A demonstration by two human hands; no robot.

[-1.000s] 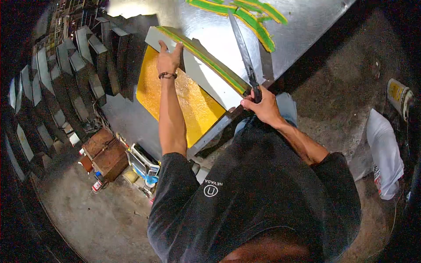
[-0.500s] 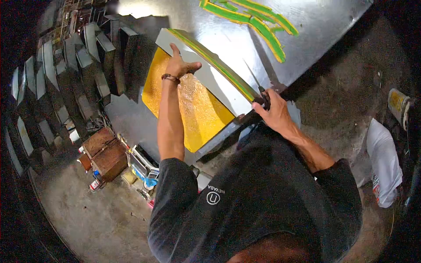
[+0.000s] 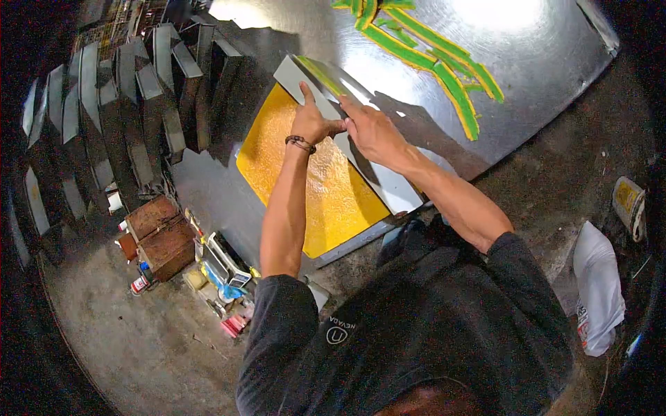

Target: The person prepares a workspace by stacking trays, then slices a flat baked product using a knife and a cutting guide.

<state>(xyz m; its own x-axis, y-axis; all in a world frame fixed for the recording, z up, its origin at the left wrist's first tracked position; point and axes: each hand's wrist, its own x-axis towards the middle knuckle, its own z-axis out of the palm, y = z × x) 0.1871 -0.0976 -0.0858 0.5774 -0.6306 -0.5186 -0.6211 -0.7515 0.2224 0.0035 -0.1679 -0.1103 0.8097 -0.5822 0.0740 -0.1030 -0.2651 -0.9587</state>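
Shiny steel sheet (image 3: 555, 69); left hand (image 3: 316, 125) and right hand (image 3: 371, 133) tight on grey strip (image 3: 392, 187), long axis far-left to near-right.

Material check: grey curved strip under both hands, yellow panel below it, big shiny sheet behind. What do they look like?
Grey curved strip: looks like thin sheet metal, with a dull grey face and bright glare along its upper edge.
Yellow panel: pebbled, glossy surface. It could be plastic or a coated sheet; I cannot tell which.
Big sheet: bare metal, possibly galvanised steel or aluminium, with mirror-like glare and painted green-yellow lines.
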